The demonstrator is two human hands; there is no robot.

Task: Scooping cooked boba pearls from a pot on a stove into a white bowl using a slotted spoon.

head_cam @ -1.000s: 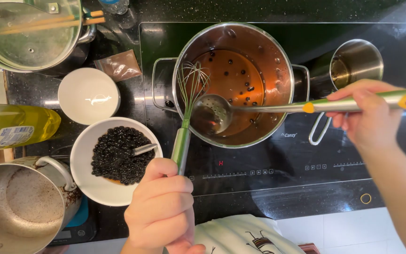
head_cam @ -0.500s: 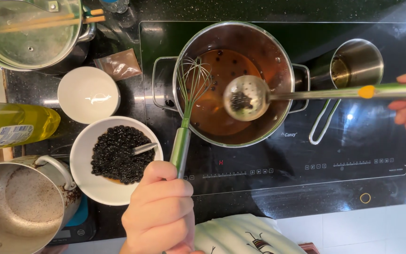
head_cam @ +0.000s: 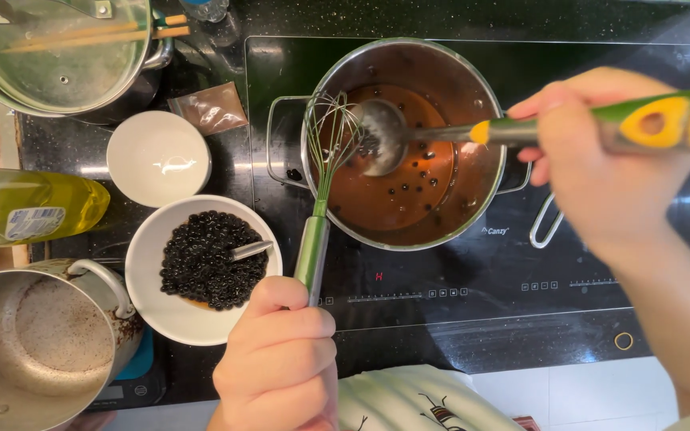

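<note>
Head view only. Left hand, fingers closed around the green handle of a wire whisk; whisk head rests inside the steel pot, at its left wall. Right hand, fingers wrapped around the green-and-yellow handle of a ladle; ladle bowl sits over the brown liquid, just beside the whisk wires. Dark pearls float in the liquid. Pot stands on the black induction cooktop. Left of pot: white bowl of black tapioca pearls with a spoon in it, empty white bowl beyond it.
</note>
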